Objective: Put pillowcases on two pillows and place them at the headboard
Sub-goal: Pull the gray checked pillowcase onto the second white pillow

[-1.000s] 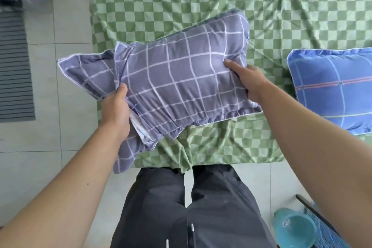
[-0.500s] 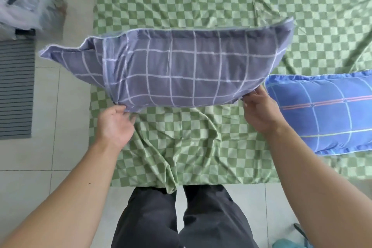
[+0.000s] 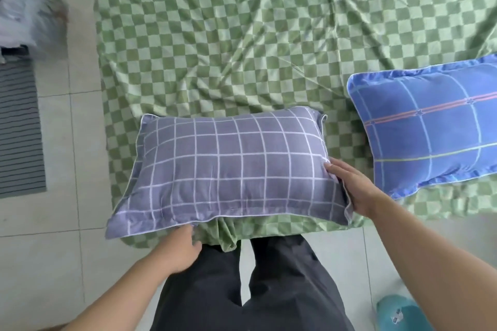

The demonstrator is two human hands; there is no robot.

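The grey-purple pillow (image 3: 231, 166) in its white-grid pillowcase lies flat on the green checked bed (image 3: 215, 43), close to the near edge. My right hand (image 3: 352, 185) rests with straight fingers against its right end. The fingertips of my left hand (image 3: 183, 247) touch the underside of the pillowcase's near flange; I cannot see a firm grip. A second pillow (image 3: 430, 129), in a blue case with red and yellow lines, lies on the bed to the right and runs out of view.
My dark trousers stand against the bed's near edge. To the left is tiled floor with a striped mat (image 3: 18, 129) and a blurred plastic bag (image 3: 21, 8). A teal bucket (image 3: 398, 312) sits on the floor at bottom right.
The grey-purple pillow was held up and shaken out in both hands; now it lies flat on the bed. Both hands have loosened to a touch at its edges.
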